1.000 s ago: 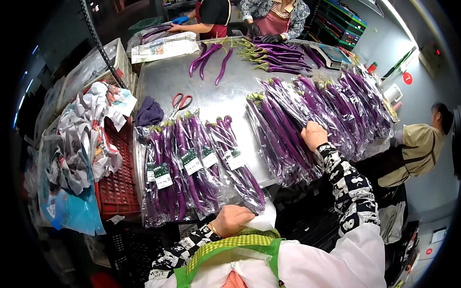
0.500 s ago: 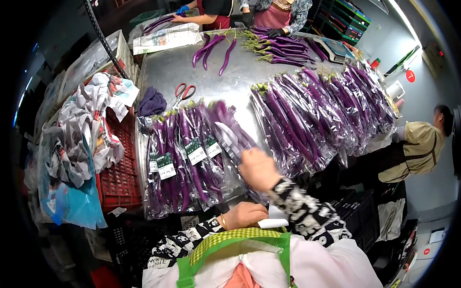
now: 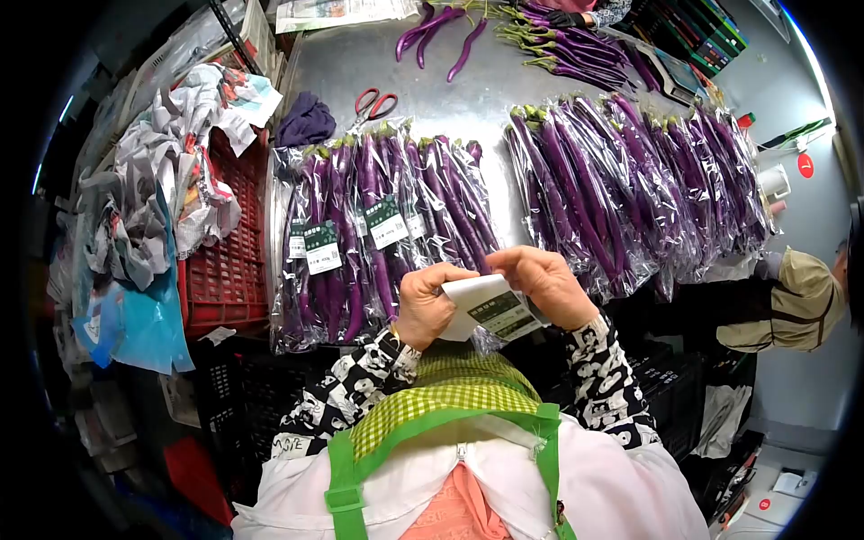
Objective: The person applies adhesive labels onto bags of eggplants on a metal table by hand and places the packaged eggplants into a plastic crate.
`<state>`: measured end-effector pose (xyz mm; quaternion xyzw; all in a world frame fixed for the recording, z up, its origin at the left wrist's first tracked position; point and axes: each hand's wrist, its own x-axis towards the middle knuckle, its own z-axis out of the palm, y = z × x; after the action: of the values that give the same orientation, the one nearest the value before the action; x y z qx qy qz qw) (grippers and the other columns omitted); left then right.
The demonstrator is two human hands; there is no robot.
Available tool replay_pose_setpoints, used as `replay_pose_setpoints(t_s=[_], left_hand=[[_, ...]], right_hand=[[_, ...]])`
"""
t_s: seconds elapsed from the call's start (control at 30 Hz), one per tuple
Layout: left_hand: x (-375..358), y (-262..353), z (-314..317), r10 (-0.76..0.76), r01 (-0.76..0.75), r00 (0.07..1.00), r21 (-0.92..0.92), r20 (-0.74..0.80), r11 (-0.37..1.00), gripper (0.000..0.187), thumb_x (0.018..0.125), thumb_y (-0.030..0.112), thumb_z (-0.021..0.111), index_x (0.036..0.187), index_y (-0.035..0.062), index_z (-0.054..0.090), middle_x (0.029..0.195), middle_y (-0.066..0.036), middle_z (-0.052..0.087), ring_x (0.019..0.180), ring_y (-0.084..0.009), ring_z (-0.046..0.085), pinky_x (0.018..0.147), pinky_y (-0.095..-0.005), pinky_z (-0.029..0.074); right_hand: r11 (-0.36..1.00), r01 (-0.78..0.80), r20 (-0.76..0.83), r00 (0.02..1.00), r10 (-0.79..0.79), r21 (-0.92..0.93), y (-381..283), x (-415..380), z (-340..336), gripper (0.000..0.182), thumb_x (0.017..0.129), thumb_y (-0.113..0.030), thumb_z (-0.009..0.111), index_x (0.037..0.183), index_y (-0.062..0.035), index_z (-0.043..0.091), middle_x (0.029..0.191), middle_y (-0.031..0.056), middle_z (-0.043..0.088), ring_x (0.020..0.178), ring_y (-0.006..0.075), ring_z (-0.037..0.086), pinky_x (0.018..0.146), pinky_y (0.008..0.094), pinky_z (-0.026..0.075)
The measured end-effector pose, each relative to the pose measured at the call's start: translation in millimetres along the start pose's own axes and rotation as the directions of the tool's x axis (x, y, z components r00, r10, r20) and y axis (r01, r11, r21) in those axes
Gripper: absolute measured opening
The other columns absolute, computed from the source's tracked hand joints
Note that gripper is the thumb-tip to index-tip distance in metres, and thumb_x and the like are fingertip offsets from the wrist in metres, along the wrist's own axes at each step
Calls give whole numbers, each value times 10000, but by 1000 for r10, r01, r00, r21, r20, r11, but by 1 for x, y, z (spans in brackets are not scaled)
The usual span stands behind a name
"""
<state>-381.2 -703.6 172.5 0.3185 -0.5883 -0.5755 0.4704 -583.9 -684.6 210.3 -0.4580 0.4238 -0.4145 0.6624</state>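
Note:
My left hand (image 3: 427, 304) is closed around a white strip of labels (image 3: 493, 308), held in front of my apron. A printed label with a dark green band faces up on the strip. My right hand (image 3: 545, 286) is at the strip's right side, fingers curled and pinched at its upper edge. Just beyond my hands lie bagged purple eggplants (image 3: 454, 202) in clear plastic. To their left, more bagged eggplants (image 3: 337, 270) carry green-and-white labels (image 3: 321, 249). The bag closest to my hands shows no label on its visible part.
Another row of bagged eggplants (image 3: 621, 189) lies to the right. Red-handled scissors (image 3: 373, 105) and a dark cloth (image 3: 306, 121) rest on the metal table (image 3: 360, 63). Loose eggplants (image 3: 576, 54) lie beside a co-worker's gloved hand (image 3: 565, 18). A red crate (image 3: 229, 261) stands left.
My right hand has come back from the bagged eggplants to the label strip. My left hand has raised the strip, and the bag under my right hand now lies in the left row.

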Motion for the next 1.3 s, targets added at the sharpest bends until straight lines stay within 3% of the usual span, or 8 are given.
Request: replay_pose_setpoints(t_s=[0.03, 0.43, 0.5, 0.57, 0.63, 1.1, 1.17, 1.3], left_hand=[[0, -2, 1, -8, 8, 1000, -1, -2, 1000, 108, 811, -2, 666, 914, 22, 693, 795, -41, 675, 719, -85, 630, 657, -219, 512], [-2, -15, 10, -185, 182, 982, 78, 31, 980, 111, 773, 78, 733, 783, 35, 631, 682, -6, 604, 623, -40, 529, 547, -229, 440], [4, 4, 21, 66, -16, 983, 282, -170, 959, 89, 795, 20, 703, 873, 10, 662, 771, -34, 633, 692, -73, 583, 618, -217, 465], [4, 7, 30, 86, -59, 949, 98, -304, 993, 178, 791, 27, 708, 961, -7, 669, 843, -68, 658, 753, -106, 624, 671, -224, 482], [0, 3, 17, 82, -81, 996, 70, -18, 994, 180, 787, 32, 715, 959, 0, 674, 848, -73, 671, 779, -116, 640, 687, -224, 492], [-16, -30, 13, -253, 254, 963, -7, -87, 967, 129, 784, 104, 738, 805, 3, 659, 701, -29, 660, 660, -47, 585, 560, -221, 474], [-23, -35, 9, -384, 385, 918, -10, -101, 923, 166, 792, 144, 731, 768, 0, 651, 647, -47, 645, 614, -42, 557, 522, -242, 451], [-40, -35, -18, -569, 387, 817, 650, 86, 654, 340, 796, 341, 696, 729, 10, 656, 632, -189, 607, 567, -321, 614, 550, -389, 470]], right_hand=[[975, -3, -49, 999, -8, -223, -12, -4, 7, 271, 925, -193, 594, 1111, 3, 620, 926, 8, 616, 841, 61, 570, 750, 205, 478], [937, 123, -39, 989, -143, -326, -13, -10, 11, 245, 851, -73, 668, 1073, 25, 631, 924, 35, 633, 842, 78, 612, 733, 208, 503], [929, 110, -38, 991, -131, -353, -10, -9, 10, 246, 850, -71, 668, 1072, 27, 630, 921, 36, 634, 837, 78, 612, 727, 207, 502], [920, 97, -37, 992, -119, -380, -8, -10, 11, 246, 850, -69, 669, 1072, 29, 628, 917, 38, 636, 833, 78, 612, 722, 206, 501], [935, 87, -80, 989, -122, -345, -7, -11, 15, 227, 851, -81, 672, 1044, 31, 631, 915, 32, 623, 817, 77, 589, 721, 209, 482], [895, 126, -15, 989, -147, -428, 3, 4, 9, 81, 817, -36, 679, 880, 2, 644, 839, 33, 563, 784, 115, 559, 703, 252, 456], [708, 262, 35, 947, -318, -656, 9, 14, 10, 86, 800, -21, 682, 877, -9, 645, 836, 34, 550, 819, 128, 538, 735, 270, 451], [813, 175, -116, 952, -285, -555, 17, 49, 1, 78, 824, -91, 663, 874, -30, 667, 880, 46, 546, 848, 151, 534, 743, 287, 451]])
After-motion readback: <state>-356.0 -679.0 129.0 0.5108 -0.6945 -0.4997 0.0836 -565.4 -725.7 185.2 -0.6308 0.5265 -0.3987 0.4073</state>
